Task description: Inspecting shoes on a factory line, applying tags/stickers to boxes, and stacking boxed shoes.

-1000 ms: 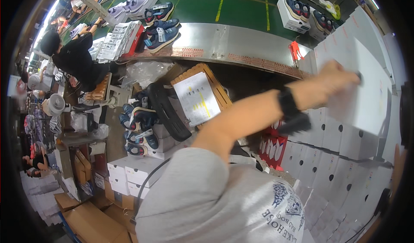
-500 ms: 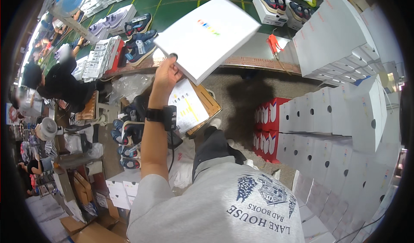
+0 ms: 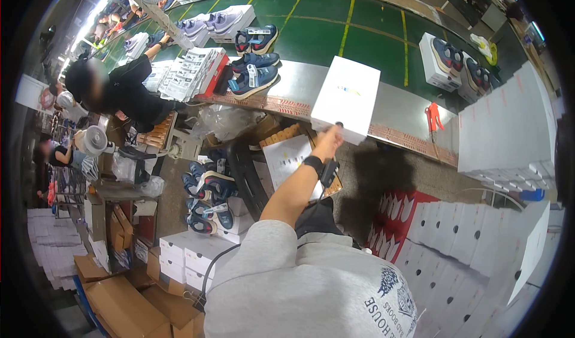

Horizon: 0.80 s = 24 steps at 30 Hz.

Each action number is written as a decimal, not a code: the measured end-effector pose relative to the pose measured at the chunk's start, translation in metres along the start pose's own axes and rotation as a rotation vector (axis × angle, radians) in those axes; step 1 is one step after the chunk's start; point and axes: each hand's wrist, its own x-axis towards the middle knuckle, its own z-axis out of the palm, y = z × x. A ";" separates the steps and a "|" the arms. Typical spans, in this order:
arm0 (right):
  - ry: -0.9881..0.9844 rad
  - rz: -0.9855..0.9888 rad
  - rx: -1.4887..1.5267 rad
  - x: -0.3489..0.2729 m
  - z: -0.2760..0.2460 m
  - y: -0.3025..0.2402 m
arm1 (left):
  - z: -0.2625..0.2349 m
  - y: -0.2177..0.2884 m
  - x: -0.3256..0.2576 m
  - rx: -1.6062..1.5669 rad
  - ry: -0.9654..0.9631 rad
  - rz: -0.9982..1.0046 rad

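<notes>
A white shoe box (image 3: pixel 350 92) with a small multicoloured mark on its lid lies over the near edge of the workbench. My left hand (image 3: pixel 331 141) is closed on its near end, fingers at the round hole there. Whether the box rests on the bench or hangs just above it, I cannot tell. A dark wristband with a small black device sits on my left wrist. To the left on the bench stand navy sneakers (image 3: pixel 254 81) with tags. My right hand is out of view.
The metal-edged bench (image 3: pixel 299 77) borders a green conveyor (image 3: pixel 323 23). A red-handled tool (image 3: pixel 433 119) lies on the bench's right. Stacked white boxes (image 3: pixel 509 122) rise at right, red boxes (image 3: pixel 392 218) below. A co-worker (image 3: pixel 129 86) sits at left by a paper stack (image 3: pixel 191 74); cartons (image 3: pixel 129 305) stand lower left.
My left arm has stretched forward, taking the box away from me and onto or over the bench edge. The view has turned, so the surroundings sit elsewhere in the picture.
</notes>
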 end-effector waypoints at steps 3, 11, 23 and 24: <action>-0.454 0.067 0.316 0.076 0.163 0.001 | -0.018 -0.006 0.006 0.223 -0.017 -0.101; -0.591 -0.414 -0.063 0.263 0.326 -0.189 | -0.097 0.148 0.011 0.610 -0.086 0.172; -0.273 -1.143 0.059 0.345 0.424 -0.457 | -0.234 0.349 0.088 0.436 0.564 0.467; -0.295 -1.168 0.063 0.342 0.431 -0.467 | -0.252 0.353 0.077 0.688 0.635 0.358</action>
